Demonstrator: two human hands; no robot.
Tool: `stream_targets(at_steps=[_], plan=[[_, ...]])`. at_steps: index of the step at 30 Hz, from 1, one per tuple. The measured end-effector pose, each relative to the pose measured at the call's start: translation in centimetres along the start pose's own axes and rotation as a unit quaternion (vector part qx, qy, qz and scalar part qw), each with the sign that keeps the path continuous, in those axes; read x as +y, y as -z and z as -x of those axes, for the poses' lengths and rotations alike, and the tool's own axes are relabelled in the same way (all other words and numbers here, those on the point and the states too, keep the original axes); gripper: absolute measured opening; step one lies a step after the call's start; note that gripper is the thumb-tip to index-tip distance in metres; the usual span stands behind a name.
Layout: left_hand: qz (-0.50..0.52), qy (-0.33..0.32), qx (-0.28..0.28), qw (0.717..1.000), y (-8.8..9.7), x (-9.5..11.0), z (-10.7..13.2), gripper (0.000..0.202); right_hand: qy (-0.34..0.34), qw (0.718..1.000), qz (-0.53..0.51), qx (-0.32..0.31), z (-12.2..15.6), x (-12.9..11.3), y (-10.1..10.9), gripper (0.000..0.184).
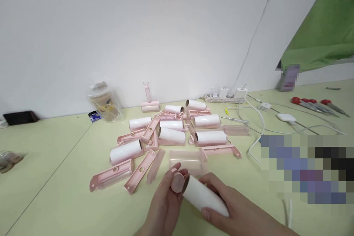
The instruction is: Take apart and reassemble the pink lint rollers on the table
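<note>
My right hand (pixel 235 206) grips a white lint roll (pixel 203 195) near the table's front edge, fingers wrapped round it. My left hand (pixel 163 202) pinches a small round pink end piece (pixel 177 181) against the roll's open end. Just beyond my hands lies a clear pink cover (pixel 186 160). Farther back is a heap of several white rolls (pixel 125 152) and pink plastic covers and handles (pixel 111 176).
A pale green table (pixel 49 177) meets a white wall. An upright pink roller (pixel 149 99) and a clear bag (pixel 106 105) stand at the back. A power strip (pixel 224 97), white cables (pixel 257 132) and red-handled screwdrivers (pixel 315 105) lie at right. A dark phone (pixel 19 117) lies far left.
</note>
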State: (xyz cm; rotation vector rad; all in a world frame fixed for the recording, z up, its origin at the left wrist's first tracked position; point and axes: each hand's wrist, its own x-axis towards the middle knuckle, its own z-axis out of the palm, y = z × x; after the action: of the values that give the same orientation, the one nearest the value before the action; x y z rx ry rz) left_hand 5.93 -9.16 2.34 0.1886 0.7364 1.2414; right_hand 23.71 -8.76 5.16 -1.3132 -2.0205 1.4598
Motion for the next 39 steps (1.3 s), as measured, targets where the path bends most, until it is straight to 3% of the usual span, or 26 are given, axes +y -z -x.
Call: stream_targets(at_steps=[4,9,16,23,30,39], plan=[[-0.075,-0.048,0.008,0.996,0.6,-0.7,0.0,0.043,-0.013,1.000,-0.007,-0.011,-0.4,0.4,-1.3,0.028],[-0.173,-0.085,-0.020,0.981,0.9,-1.1,0.4,0.045,-0.035,0.998,-0.036,-0.028,-0.4,0.4,-1.7,0.031],[-0.355,-0.141,-0.020,0.924,0.8,-0.6,1.7,0.045,-0.021,0.989,-0.134,-0.059,-0.3,0.2,-2.1,0.035],[-0.365,-0.121,-0.009,0.923,1.2,-0.8,2.0,0.049,-0.012,0.982,-0.178,-0.066,-0.1,0.0,-2.1,0.037],[-0.315,-0.115,0.037,0.941,1.2,-1.2,2.1,0.052,-0.031,0.981,-0.180,-0.067,-0.2,-0.1,-2.0,0.035],[-0.320,-0.139,0.027,0.937,1.2,-1.3,1.7,0.047,-0.017,0.982,-0.175,-0.072,-0.2,0.1,-2.1,0.035]])
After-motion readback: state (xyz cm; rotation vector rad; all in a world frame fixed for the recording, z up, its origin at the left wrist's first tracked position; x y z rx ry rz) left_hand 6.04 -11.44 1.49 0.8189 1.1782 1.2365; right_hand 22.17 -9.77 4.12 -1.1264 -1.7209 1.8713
